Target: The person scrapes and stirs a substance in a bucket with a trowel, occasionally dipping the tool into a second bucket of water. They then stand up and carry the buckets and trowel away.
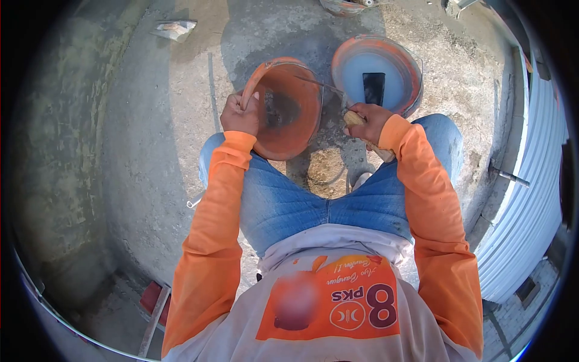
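Observation:
My left hand (241, 114) is closed round the rim of an orange bucket (288, 143), which tilts with its mouth partly toward me. Dark grey residue coats the inside of the bucket at the bottom. In my right hand (375, 123) is a trowel (354, 119), gripped by its pale wooden handle. Its thin metal blade reaches left over the bucket's mouth. Just beyond my right hand stands a second orange bucket (416, 75) of cloudy grey water, with a dark rectangular shape (374, 90) showing at the water.
Rough concrete floor (163, 133) surrounds the buckets, with a wall (66, 120) on the left. White corrugated sheets (525, 211) stand at right, near a protruding metal rod (511, 177). A crumpled bag (174, 29) lies at the far left; another container (342, 6) sits at the top edge.

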